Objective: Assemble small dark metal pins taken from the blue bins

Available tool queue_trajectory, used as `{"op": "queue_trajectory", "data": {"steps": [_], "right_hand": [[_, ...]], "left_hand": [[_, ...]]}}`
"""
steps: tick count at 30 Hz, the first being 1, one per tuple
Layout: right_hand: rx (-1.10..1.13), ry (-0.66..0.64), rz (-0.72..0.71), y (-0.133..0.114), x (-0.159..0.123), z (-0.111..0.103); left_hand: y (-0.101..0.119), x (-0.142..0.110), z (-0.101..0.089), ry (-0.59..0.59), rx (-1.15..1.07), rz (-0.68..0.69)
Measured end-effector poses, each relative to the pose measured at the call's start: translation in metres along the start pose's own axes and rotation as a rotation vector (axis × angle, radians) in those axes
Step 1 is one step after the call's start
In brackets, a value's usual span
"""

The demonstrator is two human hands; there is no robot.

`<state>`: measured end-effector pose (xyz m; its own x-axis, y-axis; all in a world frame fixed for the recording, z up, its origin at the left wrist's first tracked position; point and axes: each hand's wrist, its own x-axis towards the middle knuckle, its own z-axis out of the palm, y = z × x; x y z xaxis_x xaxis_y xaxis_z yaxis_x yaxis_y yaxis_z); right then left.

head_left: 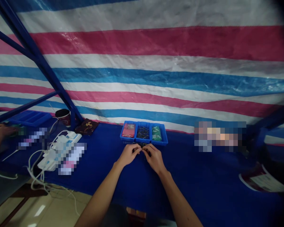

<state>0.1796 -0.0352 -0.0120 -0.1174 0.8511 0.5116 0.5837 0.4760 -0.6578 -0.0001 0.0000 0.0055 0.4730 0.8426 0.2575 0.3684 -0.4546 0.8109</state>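
My left hand (129, 154) and my right hand (154, 157) meet in front of a row of blue bins, fingertips pinched close together. Whatever they hold is too small to make out. Small dark pieces (142, 144) lie just beyond my fingertips, touching or close to them. Behind these, the left blue bin (127, 139) has pinkish-red contents with small pale pieces. Dark screw-like pieces (143, 132) fill the middle bin (142, 140). Inside the right bin (165, 136) is something green (156, 133) with small pale pieces on it.
Left of me lie a white power strip (61, 150) with tangled cables, a brown packet (87, 126), a dark cup (63, 116) and a blue divided tray (30, 118). Another person's hand (0, 133) is at far left. A maroon-and-white container (265, 178) is at right. Striped sheeting (156, 94) hangs behind.
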Motion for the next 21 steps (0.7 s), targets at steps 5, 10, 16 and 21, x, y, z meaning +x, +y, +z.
{"op": "queue_trajectory", "data": {"steps": [5, 10, 16, 21], "right_hand": [[0.014, -0.02, 0.016, -0.0013, -0.0006, -0.0006], [0.016, -0.015, 0.018, -0.0013, -0.0004, -0.0003], [0.02, -0.027, 0.019, -0.0011, -0.0009, -0.0007], [-0.012, -0.046, 0.031, -0.0027, -0.002, -0.0013]], "left_hand": [[0.0015, -0.0006, 0.0001, 0.003, 0.014, -0.006], [0.0033, -0.0006, -0.0009, 0.0, 0.023, -0.011], [0.0011, 0.0001, 0.0003, 0.0, 0.025, -0.014], [-0.0038, -0.0003, 0.0022, 0.002, 0.027, 0.003]]}}
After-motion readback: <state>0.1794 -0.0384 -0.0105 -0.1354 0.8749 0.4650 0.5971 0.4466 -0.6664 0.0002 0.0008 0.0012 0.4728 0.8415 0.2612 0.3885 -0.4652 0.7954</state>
